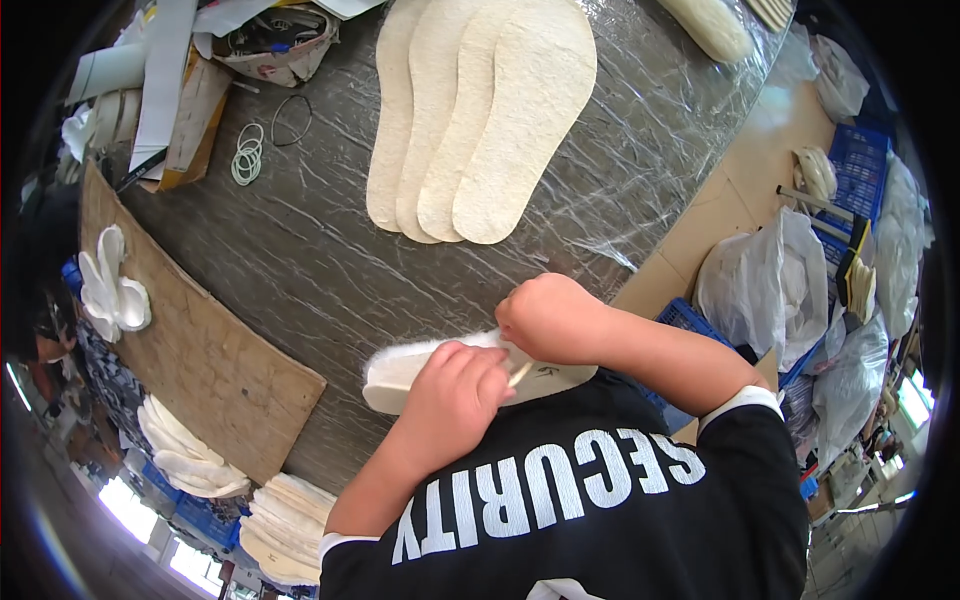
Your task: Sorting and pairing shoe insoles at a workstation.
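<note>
A small stack of fleecy white insoles [392, 385] lies at the near edge of the table, against my black shirt. My left hand [455, 395] is closed over the middle of it, fingers curled on its top. Close by on the right, my right hand [548, 318] makes a fist above the stack's far edge; what its fingers pinch is hidden. Between the two hands a thin pale band [520, 375] shows against the insoles. Farther off, several large cream felt insoles [530, 110] lie fanned out on the dark plastic-covered table [300, 230].
Pale rubber bands [248, 155] lie at the left, near a cluttered container [280, 45]. A brown board [200, 330] borders the table's left side, with insole piles [285, 525] beyond it. Plastic bags [765, 285] and blue crates [858, 165] stand at the right.
</note>
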Demonstrator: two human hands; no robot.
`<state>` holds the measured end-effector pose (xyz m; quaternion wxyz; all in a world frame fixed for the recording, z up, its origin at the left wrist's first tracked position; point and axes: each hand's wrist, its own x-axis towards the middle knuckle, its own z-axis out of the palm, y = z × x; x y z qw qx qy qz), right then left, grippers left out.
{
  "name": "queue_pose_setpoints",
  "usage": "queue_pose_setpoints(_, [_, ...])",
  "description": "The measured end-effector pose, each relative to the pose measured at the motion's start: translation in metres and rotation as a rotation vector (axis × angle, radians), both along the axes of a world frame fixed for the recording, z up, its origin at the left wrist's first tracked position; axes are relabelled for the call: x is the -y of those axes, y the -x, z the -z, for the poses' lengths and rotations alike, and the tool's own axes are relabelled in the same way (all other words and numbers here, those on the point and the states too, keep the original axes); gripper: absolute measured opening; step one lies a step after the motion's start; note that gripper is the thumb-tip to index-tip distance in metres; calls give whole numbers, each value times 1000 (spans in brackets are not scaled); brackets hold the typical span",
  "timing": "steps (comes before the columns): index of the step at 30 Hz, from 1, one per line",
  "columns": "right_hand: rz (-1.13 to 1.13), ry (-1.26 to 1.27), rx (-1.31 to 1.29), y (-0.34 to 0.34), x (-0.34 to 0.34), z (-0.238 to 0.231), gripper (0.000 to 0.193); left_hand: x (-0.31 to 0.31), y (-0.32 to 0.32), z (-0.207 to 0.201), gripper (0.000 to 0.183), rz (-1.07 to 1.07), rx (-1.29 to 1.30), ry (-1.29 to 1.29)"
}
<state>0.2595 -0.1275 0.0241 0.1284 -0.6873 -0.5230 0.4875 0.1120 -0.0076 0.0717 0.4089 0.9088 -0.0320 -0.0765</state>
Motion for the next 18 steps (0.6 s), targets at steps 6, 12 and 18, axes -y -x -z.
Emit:
queue_pose_setpoints(6, [340, -98, -286, -18, 20, -7, 28, 2, -1, 9, 16, -170, -154, 54])
queue_pose_setpoints(12, [407, 21, -171, -6, 53, -25, 29, 2, 0, 18, 13, -302, -202, 137])
queue_pose_setpoints(18, [413, -364, 87, 17, 59, -14, 41, 7, -2, 18, 12, -290, -145, 62])
